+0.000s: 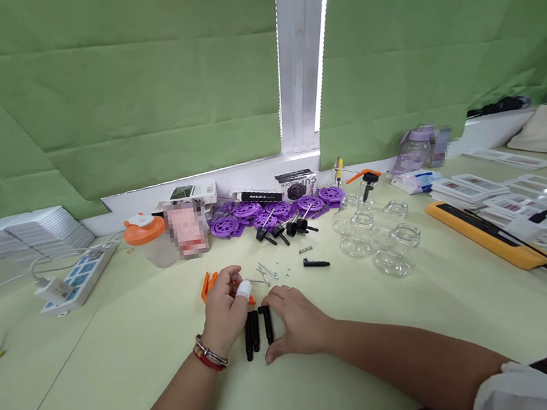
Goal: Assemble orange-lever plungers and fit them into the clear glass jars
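My left hand [225, 310] rests on the pale green table, fingers curled, one fingertip wrapped in white tape. It touches the tops of two black stick-shaped parts [251, 334] lying side by side. My right hand [295, 319] lies flat next to them, fingers against a third black stick part [266, 322]. An orange plastic piece [207, 284] sits just behind my left hand. Thin metal pins [266, 273] lie beyond the fingers, with a small spring [305, 249] and another black part [316, 263] further back.
Purple wheel-shaped parts [274, 210] and black pegs are piled at the back by small boxes. Clear glass jars [380, 238] stand to the right, an orange bar [486, 232] with black cables beyond them. A power strip [76, 279] and an orange-lidded cup [148, 237] are at the left.
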The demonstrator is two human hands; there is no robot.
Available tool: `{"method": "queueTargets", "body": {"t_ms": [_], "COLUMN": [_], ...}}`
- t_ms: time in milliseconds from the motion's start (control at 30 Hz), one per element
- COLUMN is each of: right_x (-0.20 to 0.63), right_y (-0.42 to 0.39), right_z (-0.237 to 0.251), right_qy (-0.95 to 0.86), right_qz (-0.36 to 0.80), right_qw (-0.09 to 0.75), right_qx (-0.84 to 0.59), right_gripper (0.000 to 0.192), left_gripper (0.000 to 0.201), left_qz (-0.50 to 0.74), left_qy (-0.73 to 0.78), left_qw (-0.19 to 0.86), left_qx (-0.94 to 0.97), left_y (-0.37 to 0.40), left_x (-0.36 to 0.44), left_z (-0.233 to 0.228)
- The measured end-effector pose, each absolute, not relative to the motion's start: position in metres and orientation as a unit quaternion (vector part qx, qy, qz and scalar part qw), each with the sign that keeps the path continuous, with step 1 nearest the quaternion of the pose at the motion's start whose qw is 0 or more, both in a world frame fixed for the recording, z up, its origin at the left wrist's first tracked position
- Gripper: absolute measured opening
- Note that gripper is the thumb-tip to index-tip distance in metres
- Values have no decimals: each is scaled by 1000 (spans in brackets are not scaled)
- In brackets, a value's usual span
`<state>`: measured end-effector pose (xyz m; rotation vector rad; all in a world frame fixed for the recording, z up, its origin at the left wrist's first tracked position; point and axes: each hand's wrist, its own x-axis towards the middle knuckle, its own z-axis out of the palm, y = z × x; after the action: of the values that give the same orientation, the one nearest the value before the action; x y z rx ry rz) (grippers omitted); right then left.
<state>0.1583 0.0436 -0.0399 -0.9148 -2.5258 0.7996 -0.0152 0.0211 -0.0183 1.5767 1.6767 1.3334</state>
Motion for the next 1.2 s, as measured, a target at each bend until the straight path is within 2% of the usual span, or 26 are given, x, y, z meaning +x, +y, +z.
{"method": "queueTargets", "body": {"t_ms": [333, 433, 500, 600, 633, 833, 1200], "right_x": [148, 155, 167, 195, 205, 243, 236], "right_y": [47, 55, 70, 107, 120, 170, 169], "right_z": [-47, -42, -34, -23, -21, -36, -39], "right_qy": [-894, -881, -862, -814, -804, -825, -845], "right_qz": [274, 290, 296, 284, 279, 282, 240], "right_qw": [181, 211, 254, 302, 301, 256, 228], "right_qx": [-306, -307, -324, -406, -430, -419, -420], "right_gripper": [88, 85, 66, 23, 18, 19, 17], "left_gripper": [31, 32, 32, 31, 32, 33, 32], "left_qz": [487, 479, 473, 472, 473, 470, 459], "left_qy": [609, 612, 613, 616, 617, 613, 615], "left_qw": [244, 242, 242, 247, 250, 254, 251], "left_qx": [576, 581, 584, 580, 578, 582, 590], "left_y": [21, 21, 20, 21, 21, 22, 21], "left_x": [-12, -12, -12, -11, -10, -9, -10], "left_z": [-20, -20, -20, -19, -19, -21, -22]}}
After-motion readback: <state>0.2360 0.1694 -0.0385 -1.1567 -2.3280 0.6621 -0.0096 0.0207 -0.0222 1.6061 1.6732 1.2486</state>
